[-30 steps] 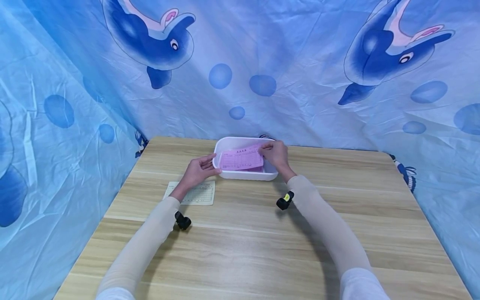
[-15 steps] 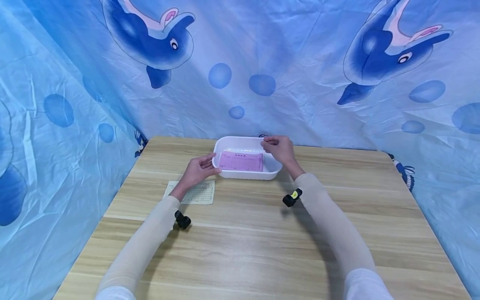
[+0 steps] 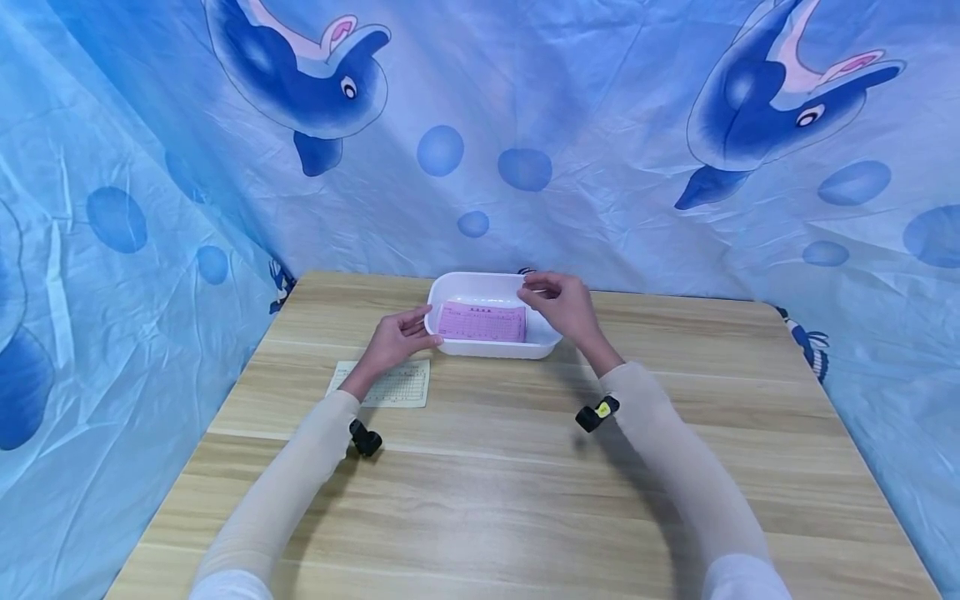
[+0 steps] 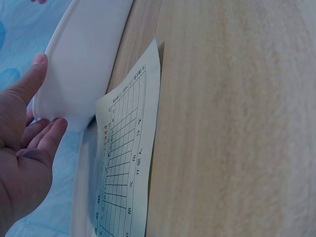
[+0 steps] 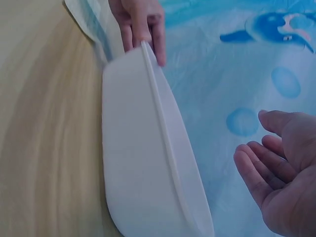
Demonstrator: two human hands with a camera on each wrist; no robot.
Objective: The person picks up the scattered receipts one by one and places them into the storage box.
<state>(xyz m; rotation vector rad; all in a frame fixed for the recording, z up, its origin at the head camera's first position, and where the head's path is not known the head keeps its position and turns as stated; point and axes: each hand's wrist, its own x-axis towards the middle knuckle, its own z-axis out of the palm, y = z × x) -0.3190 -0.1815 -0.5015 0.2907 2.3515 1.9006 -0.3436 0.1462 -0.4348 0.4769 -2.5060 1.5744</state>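
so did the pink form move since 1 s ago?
Yes. The pink form was propped over the white tray's front rim; now it lies flat inside. The right hand has let go and hovers empty.

A: Any print readable?
B: Pink form (image 3: 482, 322) in the white tray (image 3: 480, 285) has a header line and ruled grid, chars too small to read. Pale form (image 3: 396, 387) on the table (image 3: 495, 467), at 8 o'clock from the tray: grid w/ handwritten marks and some red print, blurred in left wrist view (image 4: 126, 163). Nothing legible.
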